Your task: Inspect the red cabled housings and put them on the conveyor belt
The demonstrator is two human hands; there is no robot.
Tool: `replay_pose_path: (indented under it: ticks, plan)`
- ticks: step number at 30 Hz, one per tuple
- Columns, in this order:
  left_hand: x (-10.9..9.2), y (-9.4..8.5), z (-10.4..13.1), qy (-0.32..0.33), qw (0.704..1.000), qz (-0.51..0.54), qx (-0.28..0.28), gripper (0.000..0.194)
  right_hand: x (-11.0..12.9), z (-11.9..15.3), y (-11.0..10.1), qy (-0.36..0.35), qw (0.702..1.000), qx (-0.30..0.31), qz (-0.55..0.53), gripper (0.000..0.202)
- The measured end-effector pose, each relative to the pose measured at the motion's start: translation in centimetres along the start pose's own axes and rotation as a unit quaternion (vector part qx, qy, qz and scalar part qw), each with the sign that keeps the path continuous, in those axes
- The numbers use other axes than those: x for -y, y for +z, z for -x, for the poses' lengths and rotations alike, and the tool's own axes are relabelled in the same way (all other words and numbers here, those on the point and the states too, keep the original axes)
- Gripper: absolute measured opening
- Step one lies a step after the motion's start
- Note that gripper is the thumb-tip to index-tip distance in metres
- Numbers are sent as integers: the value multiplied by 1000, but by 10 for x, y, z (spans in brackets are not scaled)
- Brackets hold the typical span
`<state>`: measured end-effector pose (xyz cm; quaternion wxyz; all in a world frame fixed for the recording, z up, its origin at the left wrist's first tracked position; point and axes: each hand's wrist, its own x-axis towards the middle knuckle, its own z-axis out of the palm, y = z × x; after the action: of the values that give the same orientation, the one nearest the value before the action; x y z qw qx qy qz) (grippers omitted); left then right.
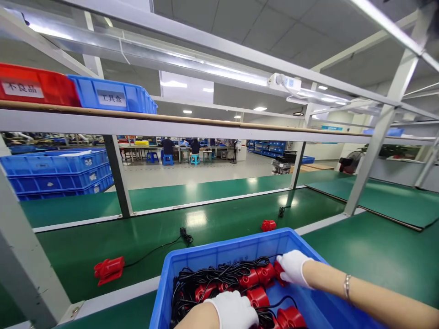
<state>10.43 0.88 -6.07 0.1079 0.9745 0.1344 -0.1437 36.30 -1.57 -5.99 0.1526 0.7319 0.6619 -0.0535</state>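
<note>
A blue bin (226,249) at the bottom centre holds several red parts (258,297) and coiled black cables (219,273). My right hand (295,268), in a white glove, has its fingers closed round a red part (280,274) at the bin's right inner side. Low in the bin, my white-gloved left hand (235,310) lies over the cables and red parts; its fingertips are hidden, so what it touches cannot be made out. Beyond the bin, a red part (109,269) with a black cable (185,235) lies on the green surface, and another red part (268,225) sits behind the bin.
A metal frame post (118,176) stands left of centre and another (373,151) at the right. On the shelf (206,127) above are a red bin (37,87) and a blue bin (115,95). Stacked blue crates (56,176) stand at the left. People sit far off.
</note>
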Motion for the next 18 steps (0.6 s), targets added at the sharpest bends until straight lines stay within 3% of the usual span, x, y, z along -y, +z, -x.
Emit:
replay_pose_path:
  ticks: [3,6,11,13,15,18]
  plan:
    - [-6,-18,14,-1,1000,22,10,42,5,6,17,29,1000,11,-1,24]
    - [-12,-29,25,-19,997,72,-16,47,-3,13,7,27,999,-17,-33,29]
    - [-23,-33,32,-48,959,218,-176,62,-17,38,-37,21,982,-106,-153,11]
    - [-28,-30,28,-66,929,281,-230,79,-11,54,-54,10,967,-126,-222,18]
    - [-33,-26,22,-75,898,345,-263,94,4,69,-67,-11,940,-136,-312,30]
    - [-37,-20,13,-34,838,433,-329,96,33,86,-77,-45,856,-160,-490,44]
